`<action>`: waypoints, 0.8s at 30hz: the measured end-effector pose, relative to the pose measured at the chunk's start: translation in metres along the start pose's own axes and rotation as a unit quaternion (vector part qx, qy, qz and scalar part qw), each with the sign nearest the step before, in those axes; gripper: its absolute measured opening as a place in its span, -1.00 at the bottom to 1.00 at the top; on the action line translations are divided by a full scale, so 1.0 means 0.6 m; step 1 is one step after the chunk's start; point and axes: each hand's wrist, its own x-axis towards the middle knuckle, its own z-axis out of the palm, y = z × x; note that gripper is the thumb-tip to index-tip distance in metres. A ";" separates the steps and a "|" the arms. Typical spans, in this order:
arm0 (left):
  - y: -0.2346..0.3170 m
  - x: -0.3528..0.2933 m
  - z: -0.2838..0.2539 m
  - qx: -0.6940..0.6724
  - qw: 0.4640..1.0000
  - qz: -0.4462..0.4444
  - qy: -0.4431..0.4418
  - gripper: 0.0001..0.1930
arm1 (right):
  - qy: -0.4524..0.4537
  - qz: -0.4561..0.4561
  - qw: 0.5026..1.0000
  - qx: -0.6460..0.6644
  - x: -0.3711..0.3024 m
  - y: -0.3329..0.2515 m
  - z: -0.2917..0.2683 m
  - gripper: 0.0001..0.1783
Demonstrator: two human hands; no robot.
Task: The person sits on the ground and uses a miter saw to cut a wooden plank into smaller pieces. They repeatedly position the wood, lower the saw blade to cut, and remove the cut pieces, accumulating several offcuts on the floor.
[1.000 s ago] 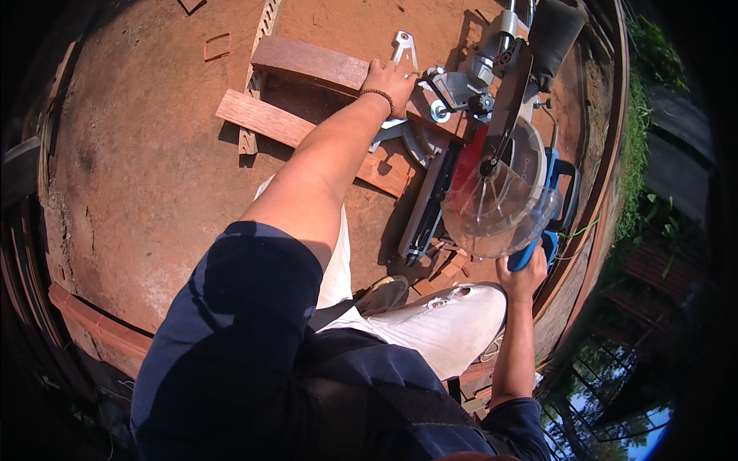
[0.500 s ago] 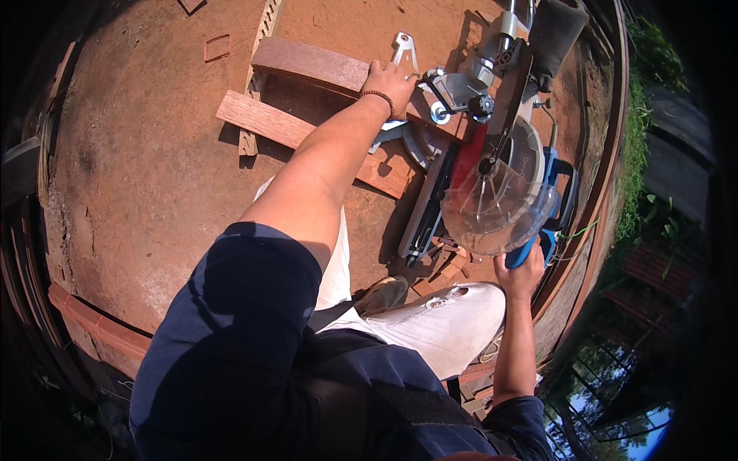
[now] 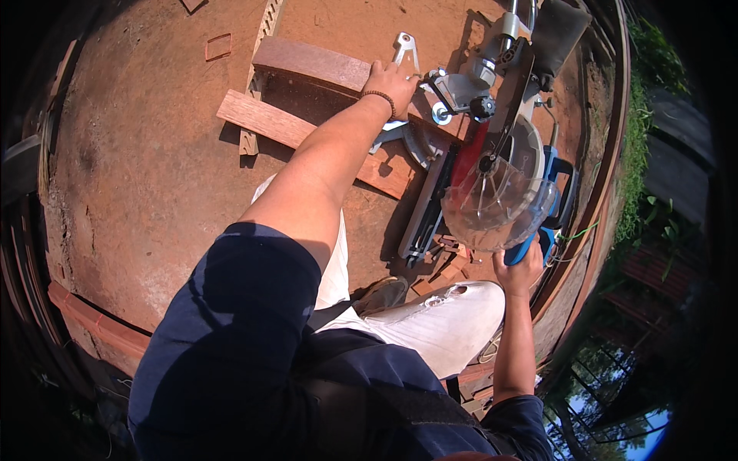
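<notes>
My left hand (image 3: 390,91), a beaded bracelet at its wrist, is closed over a reddish-brown wooden board (image 3: 311,64). That board runs from the upper left to the fence of a sliding mitre saw (image 3: 500,173). The saw has a clear round blade guard (image 3: 492,203), a red part beneath it and a blue handle (image 3: 523,250). Around this handle wraps my right hand (image 3: 520,269); its fingertips are partly hidden. Beside my left hand stands a clamp (image 3: 440,114) with a black knob, near the board's right end. My fingers hide part of the board's edge.
Another board (image 3: 265,123) lies nearer me, passing under my left forearm. A notched wooden strip (image 3: 249,142) supports the boards' left side. Small offcuts (image 3: 452,265) are scattered below the saw. A black dust bag (image 3: 557,34) hangs at its back. Planks (image 3: 607,177) edge the right side.
</notes>
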 end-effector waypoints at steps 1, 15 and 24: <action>0.000 0.000 -0.001 0.001 1.000 0.000 -0.001 -0.29 | -0.001 0.000 1.000 0.000 0.000 0.001 0.001 -0.52; -0.001 0.001 0.002 0.002 1.000 0.005 0.000 -0.30 | 0.005 -0.008 1.000 -0.008 0.005 0.005 0.016 -0.48; 0.000 0.000 0.007 -0.003 1.000 0.006 0.010 -0.32 | -0.006 0.009 1.000 0.000 0.003 0.003 0.020 -0.38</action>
